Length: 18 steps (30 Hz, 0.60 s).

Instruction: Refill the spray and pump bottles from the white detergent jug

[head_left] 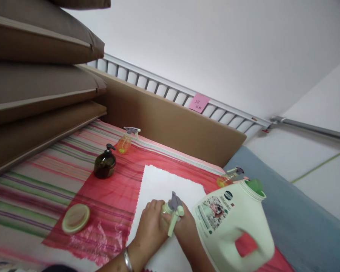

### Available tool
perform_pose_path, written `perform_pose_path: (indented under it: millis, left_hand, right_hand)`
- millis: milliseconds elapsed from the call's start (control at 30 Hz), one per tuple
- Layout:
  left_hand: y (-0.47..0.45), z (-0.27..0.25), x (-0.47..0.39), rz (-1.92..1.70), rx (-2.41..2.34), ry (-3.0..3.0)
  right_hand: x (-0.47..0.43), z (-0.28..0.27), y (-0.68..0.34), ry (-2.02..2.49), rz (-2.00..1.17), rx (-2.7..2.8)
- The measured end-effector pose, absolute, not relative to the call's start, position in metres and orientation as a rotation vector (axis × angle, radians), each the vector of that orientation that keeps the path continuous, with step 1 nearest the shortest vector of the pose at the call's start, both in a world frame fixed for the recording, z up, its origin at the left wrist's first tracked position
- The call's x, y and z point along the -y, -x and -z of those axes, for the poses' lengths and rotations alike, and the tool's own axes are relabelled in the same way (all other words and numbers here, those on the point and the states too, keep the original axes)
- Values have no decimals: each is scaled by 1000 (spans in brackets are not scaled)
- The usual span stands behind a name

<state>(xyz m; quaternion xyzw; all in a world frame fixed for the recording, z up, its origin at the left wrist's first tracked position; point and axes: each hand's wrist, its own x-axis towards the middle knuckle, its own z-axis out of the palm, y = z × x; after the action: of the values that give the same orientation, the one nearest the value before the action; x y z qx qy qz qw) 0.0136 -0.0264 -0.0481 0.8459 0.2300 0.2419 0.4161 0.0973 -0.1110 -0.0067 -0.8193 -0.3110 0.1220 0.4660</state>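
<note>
Both of my hands are wrapped round a small spray bottle [175, 204] with a grey and pale green trigger head, held over a white scalloped-edged sheet [158, 181]. My left hand [151, 224] closes on its left side, a metal bangle at the wrist. On the other side, my right hand [185, 226] grips it, and fingers hide most of its body. Close to my right forearm stands a big pale green jug [243, 223] with a handle, a printed label and a green piece at its mouth.
A dark pump bottle [104, 164] and an orange-tinted spray bottle [124, 142] stand at the back left. Another spray bottle [228, 179] is behind the jug. A round pale lid [76, 218] lies on red plastic sheeting [107, 200]. Brown cushions [45, 83] are stacked at left.
</note>
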Motion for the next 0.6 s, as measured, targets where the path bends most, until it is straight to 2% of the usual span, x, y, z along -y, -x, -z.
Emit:
perform_pose_path:
  millis: [233, 400, 600]
  left_hand:
    - [-12, 48, 28, -634, -553, -2116]
    - [-12, 49, 25, -622, -550, -2131]
    - [-10, 45, 21, -569, -571, -2080]
  right_hand:
    - [115, 6, -104, 1932, -433, 869]
    - [114, 9, -101, 2035, -258, 765]
    - [113, 9, -102, 1975, -357, 859]
